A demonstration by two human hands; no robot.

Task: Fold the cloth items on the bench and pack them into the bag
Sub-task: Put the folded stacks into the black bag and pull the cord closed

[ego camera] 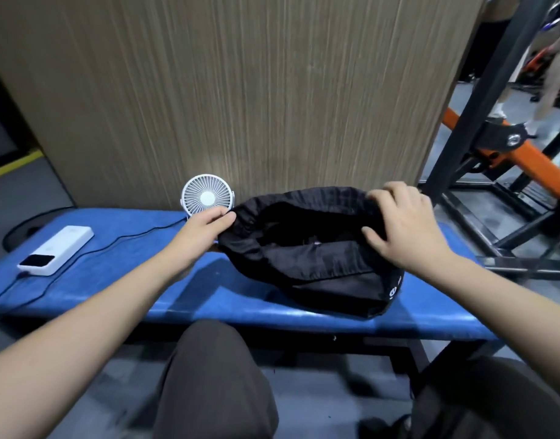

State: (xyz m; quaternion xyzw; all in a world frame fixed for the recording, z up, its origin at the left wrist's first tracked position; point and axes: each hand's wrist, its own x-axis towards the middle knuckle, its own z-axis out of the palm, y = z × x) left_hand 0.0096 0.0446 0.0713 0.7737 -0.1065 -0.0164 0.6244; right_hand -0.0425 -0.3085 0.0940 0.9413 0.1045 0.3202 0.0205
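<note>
A black drawstring bag [323, 267] lies on the blue padded bench [209, 296], its gathered mouth held wide and facing me. My left hand [206, 229] pinches the left side of the rim. My right hand [405, 226] grips the right side of the rim, fingers curled over the edge. Dark folded cloth shows inside the opening; what it is I cannot tell. No loose cloth items lie on the bench.
A small white fan [207, 196] stands at the back of the bench against a wooden panel [240, 90]. A white power bank [55, 250] lies at the left, with a black cable [114, 242] running to the fan. Black and orange gym frames [509, 160] stand on the right.
</note>
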